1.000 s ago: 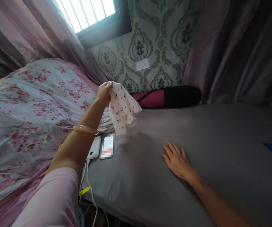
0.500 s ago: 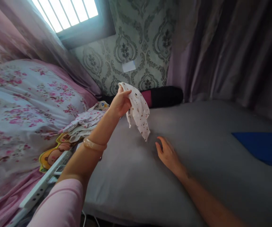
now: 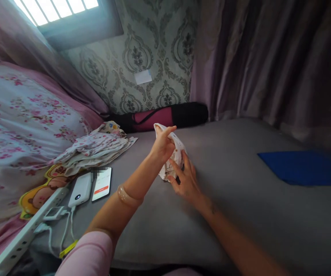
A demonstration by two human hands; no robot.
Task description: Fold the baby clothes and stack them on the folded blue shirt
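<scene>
My left hand (image 3: 162, 145) is closed on the top edge of a small white spotted garment (image 3: 177, 150) and holds it just above the grey bed sheet (image 3: 240, 199). Reaching up from below, my right hand (image 3: 185, 179) meets the garment's lower part and pinches it with thumb and fingers. The cloth hangs bunched between the two hands, most of it hidden by them. A pale bangle (image 3: 126, 195) sits on my left wrist.
A pile of floral clothes (image 3: 95, 147) lies to the left, beside a flowered quilt (image 3: 18, 126). Near the bed edge lie a phone (image 3: 101, 184), a white power bank (image 3: 80, 189) and a power strip (image 3: 24, 234). A blue cloth (image 3: 303, 167) lies at right; a dark rolled mat (image 3: 165, 115) lies by the wall.
My left hand has lowered the garment towards the sheet. My right hand lifted off the sheet and took hold of the garment's lower part. The view swung to the right.
</scene>
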